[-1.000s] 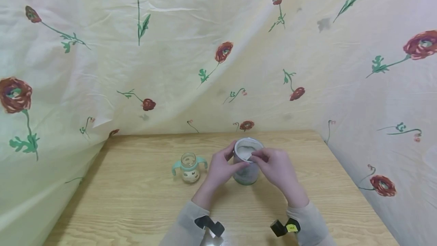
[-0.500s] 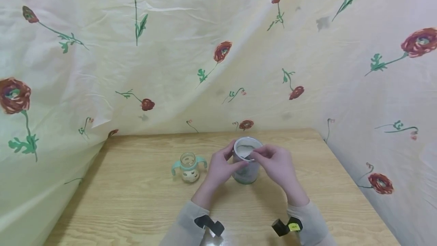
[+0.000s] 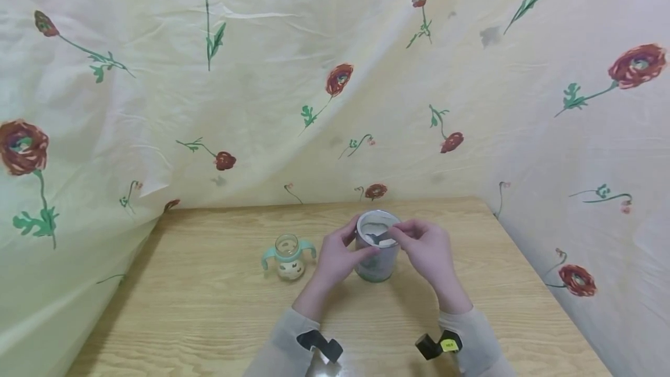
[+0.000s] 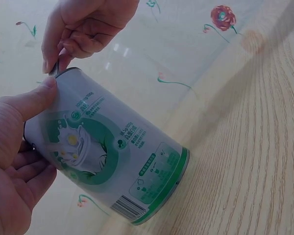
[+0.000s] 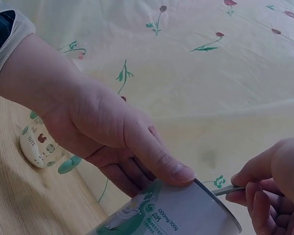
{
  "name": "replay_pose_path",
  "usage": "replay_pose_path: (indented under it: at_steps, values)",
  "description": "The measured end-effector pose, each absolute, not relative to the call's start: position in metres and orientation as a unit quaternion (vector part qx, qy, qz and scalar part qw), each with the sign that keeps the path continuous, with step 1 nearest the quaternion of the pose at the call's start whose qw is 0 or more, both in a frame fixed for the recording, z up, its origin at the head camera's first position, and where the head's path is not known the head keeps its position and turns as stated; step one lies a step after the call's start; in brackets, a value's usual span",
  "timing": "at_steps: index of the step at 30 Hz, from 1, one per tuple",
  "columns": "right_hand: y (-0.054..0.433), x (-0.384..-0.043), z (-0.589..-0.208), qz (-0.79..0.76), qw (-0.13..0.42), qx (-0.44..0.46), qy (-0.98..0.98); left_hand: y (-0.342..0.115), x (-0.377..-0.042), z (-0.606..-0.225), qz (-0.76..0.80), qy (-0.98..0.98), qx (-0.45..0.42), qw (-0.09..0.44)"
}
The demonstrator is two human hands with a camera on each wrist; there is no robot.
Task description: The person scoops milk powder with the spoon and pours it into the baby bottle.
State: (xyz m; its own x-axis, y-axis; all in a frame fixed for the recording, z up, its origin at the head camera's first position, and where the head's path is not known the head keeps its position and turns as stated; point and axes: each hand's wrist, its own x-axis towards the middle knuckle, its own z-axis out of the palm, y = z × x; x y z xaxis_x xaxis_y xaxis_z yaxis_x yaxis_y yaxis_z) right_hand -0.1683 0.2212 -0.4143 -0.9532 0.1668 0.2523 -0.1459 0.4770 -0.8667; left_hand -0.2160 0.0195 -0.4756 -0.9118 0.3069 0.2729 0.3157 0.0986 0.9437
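Observation:
A white and green milk powder can (image 3: 378, 263) stands on the wooden table, its top open with pale powder inside. My left hand (image 3: 337, 252) holds it near the rim, thumb on the near side and fingers round the left; the left wrist view shows this hand (image 4: 14, 142) on the can (image 4: 108, 147). At the mouth, my right hand (image 3: 425, 246) pinches the thin handle of a metal spoon (image 3: 374, 238), whose head lies inside the can. In the right wrist view the spoon handle (image 5: 228, 190) crosses the rim between thumb and fingers.
Left of the can, a clear baby bottle (image 3: 290, 267) with two mint handles stands upright without a lid. Behind the wooden table (image 3: 209, 307) hangs a cream cloth (image 3: 272, 103) with red flowers, which also runs along both sides.
The right hand has shifted slightly up and right at the can's mouth. The spoon's head, mostly hidden before, now shows above the powder. The left hand keeps its hold on the can.

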Motion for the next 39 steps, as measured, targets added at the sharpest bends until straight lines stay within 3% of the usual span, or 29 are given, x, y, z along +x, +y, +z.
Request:
replay_pose_path:
  at_steps: [6,16,39]
  values:
    - [0.223,-0.169,-0.416,0.513,0.162,-0.009,-0.843,0.02,-0.217,-0.477,-0.642,-0.738,-0.209,0.002]
    - [0.237,-0.161,-0.436,0.553,0.227,-0.039,-0.801,0.022,-0.217,-0.479,-0.649,-0.731,-0.21,-0.003]
    - [0.234,-0.167,-0.455,0.614,0.276,-0.044,-0.739,0.018,-0.214,-0.473,-0.65,-0.732,-0.204,-0.005]
